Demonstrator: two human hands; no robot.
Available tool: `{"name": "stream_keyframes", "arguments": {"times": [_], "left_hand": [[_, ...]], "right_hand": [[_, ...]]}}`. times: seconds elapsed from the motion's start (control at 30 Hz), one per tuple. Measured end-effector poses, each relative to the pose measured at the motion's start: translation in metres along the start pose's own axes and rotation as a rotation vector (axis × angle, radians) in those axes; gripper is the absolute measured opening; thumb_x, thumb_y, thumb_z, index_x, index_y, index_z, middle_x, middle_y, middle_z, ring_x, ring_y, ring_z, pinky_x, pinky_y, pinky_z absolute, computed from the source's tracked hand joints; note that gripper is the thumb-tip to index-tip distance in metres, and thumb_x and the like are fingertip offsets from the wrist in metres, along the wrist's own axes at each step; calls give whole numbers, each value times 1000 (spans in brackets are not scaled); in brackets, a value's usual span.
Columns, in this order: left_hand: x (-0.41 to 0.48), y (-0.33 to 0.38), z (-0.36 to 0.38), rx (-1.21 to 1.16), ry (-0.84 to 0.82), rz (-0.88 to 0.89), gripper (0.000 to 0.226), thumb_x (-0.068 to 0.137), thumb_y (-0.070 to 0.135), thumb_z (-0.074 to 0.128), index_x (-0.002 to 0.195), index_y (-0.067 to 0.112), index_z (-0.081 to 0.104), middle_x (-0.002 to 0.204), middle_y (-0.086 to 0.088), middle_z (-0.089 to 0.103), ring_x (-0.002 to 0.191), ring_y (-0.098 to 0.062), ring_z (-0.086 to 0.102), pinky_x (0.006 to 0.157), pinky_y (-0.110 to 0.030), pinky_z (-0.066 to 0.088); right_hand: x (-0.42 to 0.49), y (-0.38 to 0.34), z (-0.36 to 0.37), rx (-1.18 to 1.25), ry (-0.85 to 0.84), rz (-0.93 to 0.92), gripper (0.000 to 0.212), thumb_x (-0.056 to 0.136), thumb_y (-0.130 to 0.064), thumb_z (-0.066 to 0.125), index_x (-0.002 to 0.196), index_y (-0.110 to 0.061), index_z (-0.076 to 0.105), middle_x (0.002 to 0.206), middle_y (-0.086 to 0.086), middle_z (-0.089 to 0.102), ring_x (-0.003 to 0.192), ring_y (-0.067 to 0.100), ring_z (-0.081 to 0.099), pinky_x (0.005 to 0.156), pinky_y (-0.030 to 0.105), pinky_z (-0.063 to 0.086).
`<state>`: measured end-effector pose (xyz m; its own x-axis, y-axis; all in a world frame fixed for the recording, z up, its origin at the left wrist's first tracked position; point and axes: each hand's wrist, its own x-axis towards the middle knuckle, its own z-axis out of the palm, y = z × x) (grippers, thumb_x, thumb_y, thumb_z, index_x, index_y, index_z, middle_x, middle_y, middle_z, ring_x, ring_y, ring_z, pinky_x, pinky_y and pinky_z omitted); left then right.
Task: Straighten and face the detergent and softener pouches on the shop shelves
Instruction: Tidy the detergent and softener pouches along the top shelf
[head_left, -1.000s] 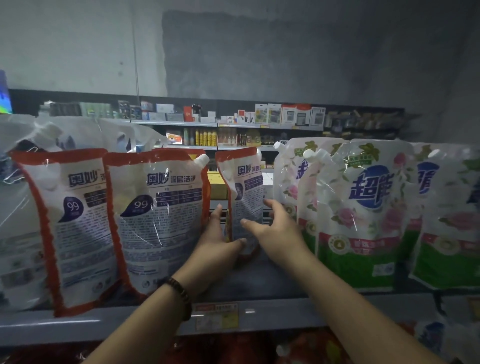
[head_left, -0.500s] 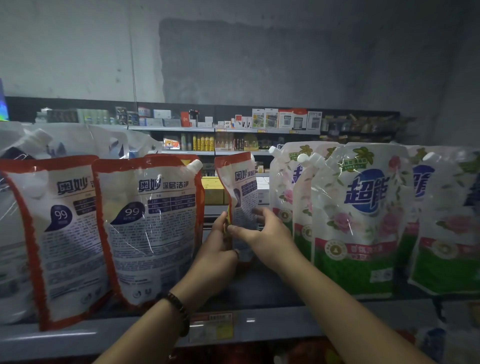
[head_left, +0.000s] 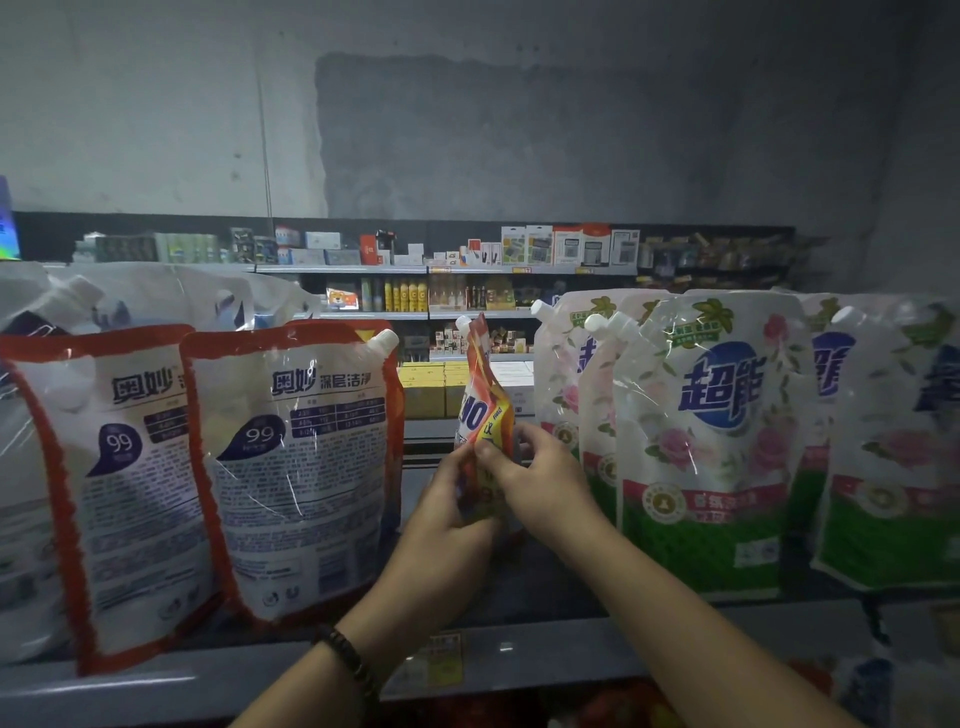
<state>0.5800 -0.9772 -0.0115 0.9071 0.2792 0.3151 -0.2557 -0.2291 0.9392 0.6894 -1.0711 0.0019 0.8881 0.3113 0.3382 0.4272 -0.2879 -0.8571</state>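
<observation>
Dim, bluish light, glare streaks on glossy plastic, wide-angle bending at edges.

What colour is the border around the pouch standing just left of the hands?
Red-orange border around a white pouch; the head view shows it best.

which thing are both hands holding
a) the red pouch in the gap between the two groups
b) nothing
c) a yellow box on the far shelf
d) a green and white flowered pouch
a: the left hand and the right hand both grip the red pouch, which stands in the gap turned nearly edge-on, its yellow and blue print showing.
</observation>
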Motion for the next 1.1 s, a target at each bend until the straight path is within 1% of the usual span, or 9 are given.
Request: {"name": "stream_keyframes", "arguments": {"times": [0.17, 0.37, 0.5, 0.6, 0.73, 0.83, 0.9, 1.0, 1.1], "left_hand": [[13, 8, -4, -69, 117, -133, 24, 112, 15, 50, 132, 25, 58, 108, 6, 72, 69, -1, 69, 54, -14, 52], [41, 28, 3, -242, 191, -353, 43, 115, 49, 27, 103, 32, 65, 87, 3, 57, 82, -10, 52, 76, -30, 45], [64, 26, 7, -269, 180, -417, 71, 109, 67, 13, 93, 28, 70, 113, -12, 70, 101, -25, 65, 93, -43, 50], [73, 28, 9, -253, 192, -447, 78, 108, 69, 12, 98, 21, 73, 118, -16, 69, 107, -30, 62, 104, -51, 45], [73, 26, 9, -242, 194, -444, 70, 111, 63, 14, 94, 24, 70, 91, -2, 67, 85, -16, 60, 77, -37, 47], [68, 26, 6, -262, 198, -461, 66, 113, 59, 17, 91, 23, 69, 89, -4, 70, 86, -18, 65, 68, -34, 48], [67, 24, 3, -253, 176, -451, 65, 114, 54, 16, 97, 20, 70, 93, -5, 70, 96, -23, 66, 78, -36, 50], [63, 24, -1, -185, 153, -418, 68, 115, 52, 14, 140, 12, 63, 135, -17, 67, 136, -35, 57, 103, -43, 42], [59, 23, -3, -210, 130, -386, 65, 115, 51, 16, 147, 14, 58, 151, -16, 59, 144, -36, 51, 110, -44, 40]], "right_hand": [[-1, -2, -3, -7, -9, -13, 40, 98, -59, 64, 127, -32, 68, 128, -5, 67, 114, 17, 66, 95, 41, 61], [-9, -9, -2, 5, -26, -22, 33, 106, -48, 56, 132, -29, 66, 123, -8, 71, 112, 15, 66, 100, 42, 59], [-14, -15, -5, -20, -34, -23, 33, 109, -45, 51, 135, -29, 63, 123, -6, 70, 110, 15, 63, 97, 37, 54], [-16, -18, -8, -94, -38, 7, 34, 109, -49, 48, 134, -32, 62, 121, -5, 70, 113, 19, 65, 102, 46, 56], [-30, -22, -9, -350, 71, 9, 47, 103, -50, 57, 145, -30, 50, 131, -3, 59, 119, 20, 59, 101, 44, 56], [-63, -31, -8, -260, 72, -28, 66, 98, -48, 66, 153, -31, 34, 139, -5, 46, 119, 13, 51, 97, 34, 52], [-86, -36, -4, -119, 3, -27, 77, 96, -53, 67, 159, -36, 27, 144, -9, 42, 127, 11, 50, 102, 34, 52], [-99, -36, 4, 40, -47, -20, 94, 95, -56, 67, 168, -36, 10, 162, -11, 30, 145, 12, 41, 117, 36, 44], [-97, -34, 9, 170, -102, -14, 97, 96, -60, 63, 169, -34, 6, 172, -10, 19, 154, 14, 32, 122, 36, 37]]}}
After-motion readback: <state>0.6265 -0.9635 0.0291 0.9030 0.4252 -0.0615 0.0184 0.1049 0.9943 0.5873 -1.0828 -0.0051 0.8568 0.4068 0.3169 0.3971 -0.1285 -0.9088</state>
